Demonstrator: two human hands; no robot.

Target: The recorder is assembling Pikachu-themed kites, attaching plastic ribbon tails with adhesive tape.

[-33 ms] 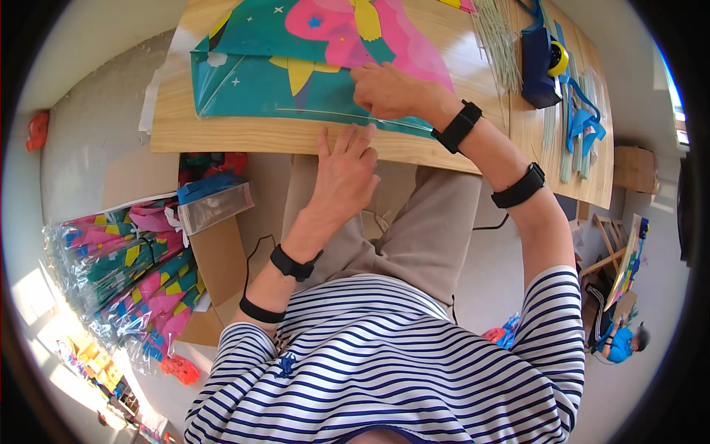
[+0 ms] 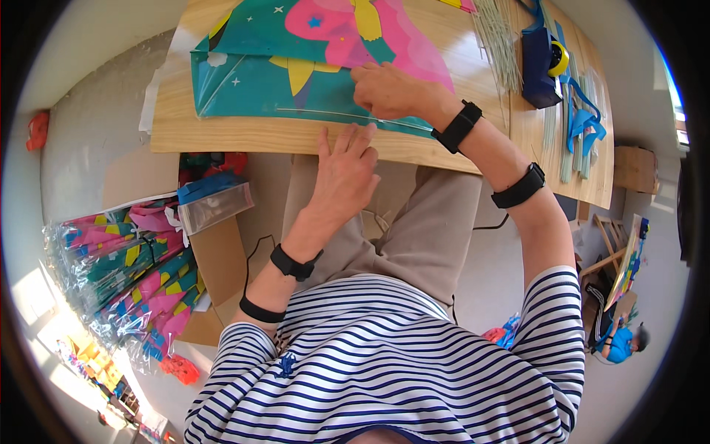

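A printed teal and pink fabric sheet (image 2: 251, 89) with yellow shapes and small stars lies on the wooden table (image 2: 244, 137), folded at its left part. Along its near edge runs a thin pale rod (image 2: 310, 112). My right hand (image 2: 388, 90) rests on the sheet just above the rod, fingers curled and closed; what they hold, if anything, is hidden. At the table's near edge, my left hand (image 2: 346, 174) is open, its fingers stretched toward the sheet's edge and the rod.
Bundled thin rods (image 2: 495, 44) lie at the table's far right, beside a dark blue box-shaped thing (image 2: 540, 70), a yellow tape roll (image 2: 558, 58) and blue straps (image 2: 583, 122). Plastic-wrapped printed bundles (image 2: 133, 274) and cardboard (image 2: 218, 255) are at lower left. Another person (image 2: 621, 343) is far right.
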